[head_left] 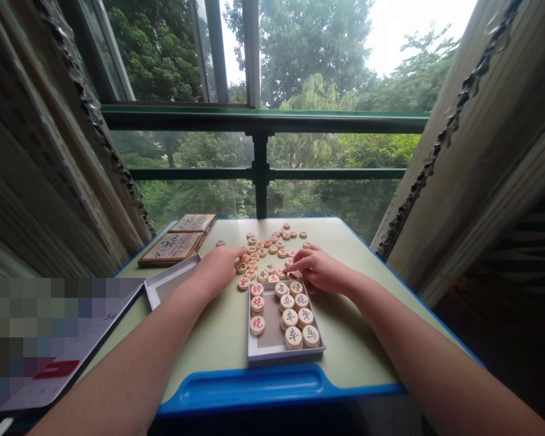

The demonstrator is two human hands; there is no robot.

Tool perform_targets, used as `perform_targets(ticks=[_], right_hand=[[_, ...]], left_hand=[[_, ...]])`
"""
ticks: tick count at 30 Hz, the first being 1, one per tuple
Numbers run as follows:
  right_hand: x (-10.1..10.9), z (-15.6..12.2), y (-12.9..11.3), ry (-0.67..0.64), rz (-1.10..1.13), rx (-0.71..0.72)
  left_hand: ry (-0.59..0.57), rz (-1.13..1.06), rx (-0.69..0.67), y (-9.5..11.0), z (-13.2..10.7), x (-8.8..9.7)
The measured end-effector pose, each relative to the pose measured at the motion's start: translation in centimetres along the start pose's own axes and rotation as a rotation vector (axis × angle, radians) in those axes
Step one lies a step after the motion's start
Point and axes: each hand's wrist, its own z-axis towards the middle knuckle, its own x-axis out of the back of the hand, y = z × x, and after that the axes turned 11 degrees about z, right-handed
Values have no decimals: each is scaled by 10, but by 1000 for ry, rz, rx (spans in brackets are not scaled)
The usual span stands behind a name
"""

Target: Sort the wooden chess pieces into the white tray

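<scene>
Chinese chess pieces, round discs with red or dark characters, lie in a loose pile (pixel 262 252) on the small table. My left hand (pixel 218 266) rests at the pile's left side, fingers stretched out beside a dark-marked piece (pixel 241 267). At the right side, my right hand (pixel 320 269) reaches in with its fingers apart and bent down, fingertips at the pieces near the box's far edge. A shallow box (pixel 270 351) stands close to me. Dark-marked pieces (pixel 293 337) fill its right side in stacks, and red-marked pieces (pixel 257 325) line its left side.
Left of the pile, an empty box tray or lid (pixel 157 295) lies partly behind my left forearm. A folded wooden board case (pixel 177 242) sits at the far left. A flat grey item (pixel 95 333) overlaps the left edge. The table's blue rim (pixel 254 384) has a groove.
</scene>
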Motion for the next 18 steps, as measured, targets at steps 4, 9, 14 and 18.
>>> perform_targets(ticks=[4, 9, 14, 18], right_hand=[[-2, 0, 3, 114, 9, 6], [-2, 1, 3, 156, 3, -50], [-2, 2, 2, 177, 12, -21], [-2, 1, 2, 202, 31, -32]], left_hand=[[62, -76, 0, -3, 2, 2], [188, -171, 131, -17, 4, 9], [148, -253, 267, -29, 8, 6], [96, -258, 243, -30, 11, 1]])
